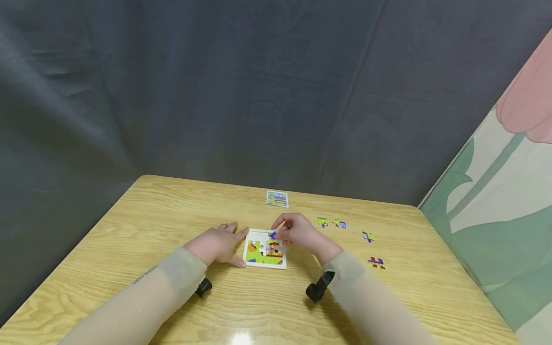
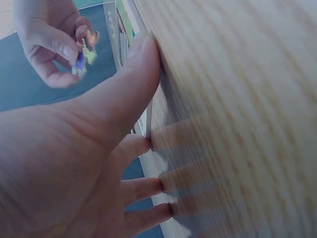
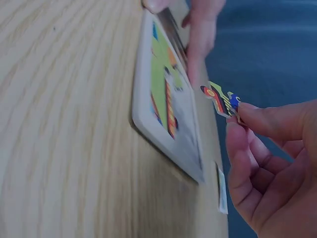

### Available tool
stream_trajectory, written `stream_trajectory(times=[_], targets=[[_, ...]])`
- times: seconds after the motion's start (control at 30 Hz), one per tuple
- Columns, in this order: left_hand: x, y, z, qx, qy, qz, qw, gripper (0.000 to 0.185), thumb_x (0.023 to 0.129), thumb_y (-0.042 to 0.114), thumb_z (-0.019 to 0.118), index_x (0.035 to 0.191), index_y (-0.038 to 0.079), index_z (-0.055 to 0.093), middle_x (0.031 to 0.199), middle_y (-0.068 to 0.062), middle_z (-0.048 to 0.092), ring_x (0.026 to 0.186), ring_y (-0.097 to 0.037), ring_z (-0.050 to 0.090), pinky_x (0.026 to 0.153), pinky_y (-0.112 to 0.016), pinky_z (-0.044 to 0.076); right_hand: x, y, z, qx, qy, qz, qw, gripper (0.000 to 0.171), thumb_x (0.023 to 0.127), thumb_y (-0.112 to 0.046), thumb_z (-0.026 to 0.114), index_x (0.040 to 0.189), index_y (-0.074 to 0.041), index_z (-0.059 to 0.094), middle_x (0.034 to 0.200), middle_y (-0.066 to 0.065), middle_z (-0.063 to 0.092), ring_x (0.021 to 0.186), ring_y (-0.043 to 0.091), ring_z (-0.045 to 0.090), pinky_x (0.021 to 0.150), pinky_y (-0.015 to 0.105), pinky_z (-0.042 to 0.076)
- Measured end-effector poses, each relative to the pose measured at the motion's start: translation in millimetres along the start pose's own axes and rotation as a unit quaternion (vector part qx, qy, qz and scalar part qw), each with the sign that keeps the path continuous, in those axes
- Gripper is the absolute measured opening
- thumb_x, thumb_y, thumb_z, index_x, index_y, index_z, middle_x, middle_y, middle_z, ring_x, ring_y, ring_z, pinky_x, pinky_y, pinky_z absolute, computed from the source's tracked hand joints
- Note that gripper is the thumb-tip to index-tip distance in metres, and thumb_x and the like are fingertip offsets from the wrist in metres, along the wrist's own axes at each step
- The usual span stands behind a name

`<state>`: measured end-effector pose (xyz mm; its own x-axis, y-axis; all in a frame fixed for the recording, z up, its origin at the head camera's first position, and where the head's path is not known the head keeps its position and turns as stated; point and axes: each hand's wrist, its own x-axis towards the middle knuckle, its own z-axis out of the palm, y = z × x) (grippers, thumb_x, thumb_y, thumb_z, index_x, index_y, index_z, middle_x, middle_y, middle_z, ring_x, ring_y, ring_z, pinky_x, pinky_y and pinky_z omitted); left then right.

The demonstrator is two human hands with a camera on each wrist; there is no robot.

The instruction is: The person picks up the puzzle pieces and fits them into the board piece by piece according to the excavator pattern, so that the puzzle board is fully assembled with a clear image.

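Note:
A white puzzle tray (image 1: 265, 264) (image 3: 143, 114) lies on the wooden table, partly filled with green and orange pieces. My left hand (image 1: 221, 243) (image 2: 74, 163) rests flat on the table, its straight fingers and thumb pressing the tray's left edge. My right hand (image 1: 293, 232) (image 3: 270, 163) hovers over the tray's upper right part and pinches a colourful puzzle piece (image 1: 273, 234) (image 3: 220, 100) (image 2: 84, 52) between thumb and fingertips, just above the tray.
Loose puzzle pieces lie to the right: a green one (image 1: 322, 222), a blue one (image 1: 339, 224), another (image 1: 368, 235) and a purple-red one (image 1: 376, 262). A small picture card (image 1: 277, 198) lies beyond the tray. A dark curtain hangs behind the table.

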<state>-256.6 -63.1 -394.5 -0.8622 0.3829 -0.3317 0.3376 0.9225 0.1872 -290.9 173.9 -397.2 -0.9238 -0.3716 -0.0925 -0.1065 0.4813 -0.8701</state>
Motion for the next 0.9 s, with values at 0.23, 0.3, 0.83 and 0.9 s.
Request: stream_trajectory(times=[0.23, 0.3, 0.83, 0.9], targets=[[1.8, 1.2, 1.2, 0.005, 0.002, 0.001, 1.0, 0.096, 0.08, 0.06, 0.07, 0.157, 0.02, 0.03, 0.159, -0.018, 0.024, 0.143, -0.04, 0.026, 0.111, -0.056, 0.029, 8, -1, 14, -0.025, -0.013, 0.006, 1.0, 0.013, 0.087, 0.005, 0.071, 0.096, -0.004, 0.07, 0.072, 0.009, 0.061, 0.058, 0.02, 0.058, 0.055, 0.028, 0.05], [2.3, 0.6, 2.0, 0.008, 0.001, 0.002, 1.0, 0.096, 0.08, 0.06, 0.07, 0.157, 0.02, 0.03, 0.159, -0.018, 0.024, 0.143, -0.04, 0.026, 0.111, -0.056, 0.029, 8, -1, 17, -0.028, -0.019, 0.007, 0.999, 0.013, 0.087, 0.005, 0.071, 0.096, -0.004, 0.07, 0.073, 0.009, 0.062, 0.058, 0.02, 0.057, 0.056, 0.029, 0.051], [1.9, -1.3, 2.5, 0.006, 0.0, 0.004, 1.0, 0.096, 0.081, 0.06, 0.07, 0.158, 0.019, 0.029, 0.159, -0.018, 0.023, 0.143, -0.041, 0.025, 0.111, -0.056, 0.028, 5, 6, 27, -0.055, -0.012, 0.001, 0.998, 0.014, 0.086, 0.005, 0.073, 0.094, -0.005, 0.067, 0.075, 0.005, 0.059, 0.063, 0.015, 0.052, 0.056, 0.024, 0.046], [1.3, -1.5, 2.5, 0.004, 0.0, 0.005, 1.0, 0.096, 0.08, 0.06, 0.07, 0.157, 0.019, 0.029, 0.159, -0.019, 0.023, 0.143, -0.041, 0.025, 0.111, -0.056, 0.028, 5, 7, 28, -0.073, -0.009, -0.005, 0.997, 0.015, 0.085, 0.003, 0.075, 0.094, -0.006, 0.068, 0.076, 0.004, 0.058, 0.065, 0.015, 0.052, 0.057, 0.025, 0.045]])
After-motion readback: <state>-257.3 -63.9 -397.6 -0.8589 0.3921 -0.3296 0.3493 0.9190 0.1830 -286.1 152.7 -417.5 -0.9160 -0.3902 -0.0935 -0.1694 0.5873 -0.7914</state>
